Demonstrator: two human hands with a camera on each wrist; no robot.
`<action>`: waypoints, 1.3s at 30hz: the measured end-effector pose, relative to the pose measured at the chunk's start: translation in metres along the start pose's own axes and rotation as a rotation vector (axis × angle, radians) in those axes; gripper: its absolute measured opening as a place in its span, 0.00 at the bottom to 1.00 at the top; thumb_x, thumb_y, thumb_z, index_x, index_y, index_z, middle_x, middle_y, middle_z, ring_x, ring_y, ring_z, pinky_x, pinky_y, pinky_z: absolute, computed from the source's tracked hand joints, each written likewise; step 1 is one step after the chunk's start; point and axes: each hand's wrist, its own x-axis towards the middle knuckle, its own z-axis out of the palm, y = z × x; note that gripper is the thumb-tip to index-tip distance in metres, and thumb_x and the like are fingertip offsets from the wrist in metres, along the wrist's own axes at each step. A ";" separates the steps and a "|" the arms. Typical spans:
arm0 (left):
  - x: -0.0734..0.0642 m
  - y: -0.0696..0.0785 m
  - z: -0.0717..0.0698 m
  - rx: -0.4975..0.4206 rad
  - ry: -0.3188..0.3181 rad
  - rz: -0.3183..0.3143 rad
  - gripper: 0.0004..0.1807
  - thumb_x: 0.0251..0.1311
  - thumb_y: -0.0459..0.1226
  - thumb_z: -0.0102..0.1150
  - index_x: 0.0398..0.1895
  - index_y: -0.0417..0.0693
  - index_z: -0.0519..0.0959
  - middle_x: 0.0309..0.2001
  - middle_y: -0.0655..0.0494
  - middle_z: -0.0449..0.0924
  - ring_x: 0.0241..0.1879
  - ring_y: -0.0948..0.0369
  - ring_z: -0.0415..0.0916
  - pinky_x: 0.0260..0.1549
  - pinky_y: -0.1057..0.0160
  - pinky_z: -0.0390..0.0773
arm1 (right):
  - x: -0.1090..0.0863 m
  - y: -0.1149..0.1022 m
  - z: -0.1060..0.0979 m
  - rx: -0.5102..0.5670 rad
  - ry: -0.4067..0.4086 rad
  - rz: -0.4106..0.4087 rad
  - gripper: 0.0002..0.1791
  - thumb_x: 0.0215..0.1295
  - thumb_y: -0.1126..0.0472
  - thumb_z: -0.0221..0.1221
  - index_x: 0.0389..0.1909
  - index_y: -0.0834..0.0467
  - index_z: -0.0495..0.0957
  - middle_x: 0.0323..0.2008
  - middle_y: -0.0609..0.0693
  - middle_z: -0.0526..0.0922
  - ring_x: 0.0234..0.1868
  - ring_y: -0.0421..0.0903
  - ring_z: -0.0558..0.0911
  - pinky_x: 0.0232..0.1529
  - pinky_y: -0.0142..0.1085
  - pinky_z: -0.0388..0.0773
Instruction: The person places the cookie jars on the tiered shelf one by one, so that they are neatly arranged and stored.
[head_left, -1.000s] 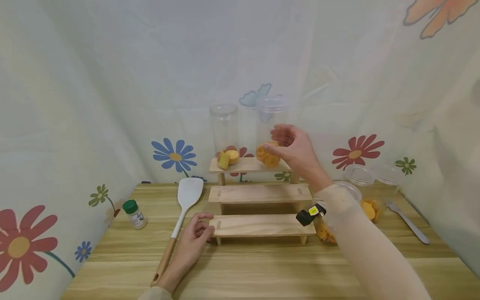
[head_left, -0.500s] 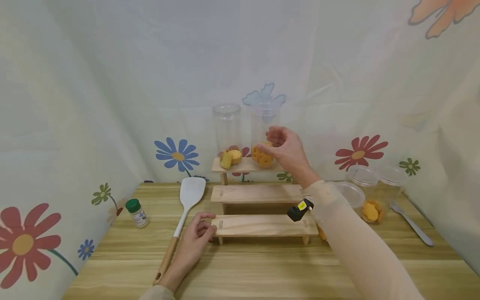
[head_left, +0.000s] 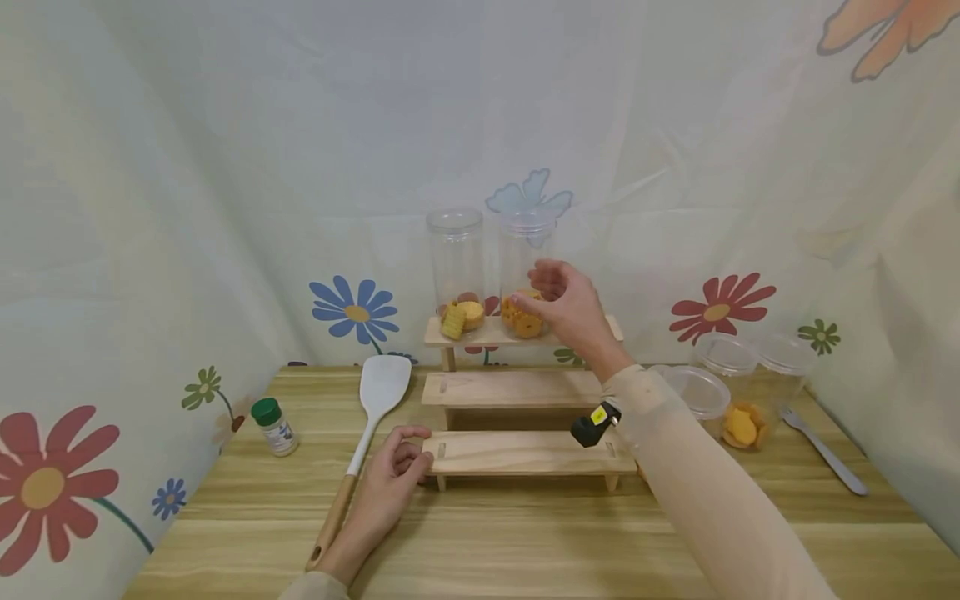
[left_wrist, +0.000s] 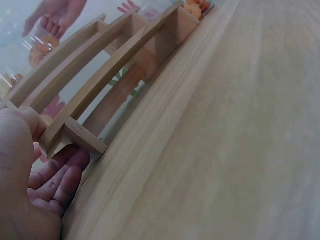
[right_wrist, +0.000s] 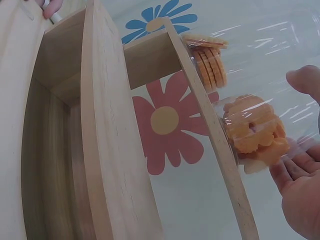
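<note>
On the top step of a wooden three-step shelf (head_left: 525, 451) stand two tall clear jars. The left jar (head_left: 457, 262) holds several yellow biscuits; the right jar (head_left: 517, 258) holds orange flower-shaped biscuits (right_wrist: 254, 125). My right hand (head_left: 572, 307) is at the right jar's right side, thumb spread from the fingers, fingertips at or very near its wall; contact is unclear. My left hand (head_left: 390, 479) grips the left end of the lowest step, with fingers bent under the board (left_wrist: 85, 137) in the left wrist view.
Left of the shelf lies a white spatula (head_left: 384, 387) with a wooden handle, near a green-capped shaker (head_left: 274, 427). At right stand several clear lidded jars (head_left: 723, 354) with biscuits, partly behind my right forearm, and a grey fork (head_left: 823, 450). A flowered curtain hangs behind.
The right jar has shifted left along the top step, closer to the left jar, and my right hand moved left with it, then slightly lower. The left hand keeps its grip on the shelf.
</note>
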 end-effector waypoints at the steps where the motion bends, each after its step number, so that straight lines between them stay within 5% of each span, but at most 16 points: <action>1: 0.000 0.000 0.000 0.001 0.000 0.000 0.16 0.79 0.33 0.66 0.65 0.52 0.80 0.35 0.49 0.86 0.34 0.56 0.86 0.40 0.62 0.88 | 0.000 0.000 0.000 -0.003 -0.002 0.006 0.42 0.72 0.53 0.77 0.79 0.62 0.69 0.73 0.63 0.78 0.74 0.59 0.78 0.79 0.51 0.72; 15: 0.000 0.000 0.000 -0.010 -0.006 0.001 0.16 0.79 0.34 0.66 0.65 0.51 0.80 0.36 0.48 0.85 0.34 0.55 0.86 0.40 0.62 0.88 | -0.001 0.003 0.001 -0.033 -0.020 0.029 0.43 0.72 0.55 0.76 0.80 0.62 0.68 0.75 0.62 0.77 0.76 0.59 0.76 0.81 0.51 0.70; 24: 0.000 0.000 -0.001 -0.001 -0.006 0.000 0.16 0.79 0.35 0.66 0.65 0.51 0.80 0.36 0.48 0.85 0.34 0.56 0.86 0.41 0.62 0.87 | -0.006 -0.003 0.002 -0.048 -0.005 0.052 0.52 0.71 0.54 0.77 0.88 0.58 0.58 0.80 0.60 0.72 0.80 0.59 0.72 0.82 0.51 0.68; 39: 0.000 0.000 0.001 -0.003 -0.003 0.003 0.16 0.79 0.34 0.65 0.66 0.49 0.79 0.36 0.48 0.85 0.33 0.57 0.83 0.40 0.63 0.87 | -0.036 -0.015 -0.016 -0.053 0.075 -0.080 0.52 0.69 0.52 0.79 0.87 0.56 0.61 0.81 0.54 0.72 0.80 0.54 0.73 0.82 0.51 0.68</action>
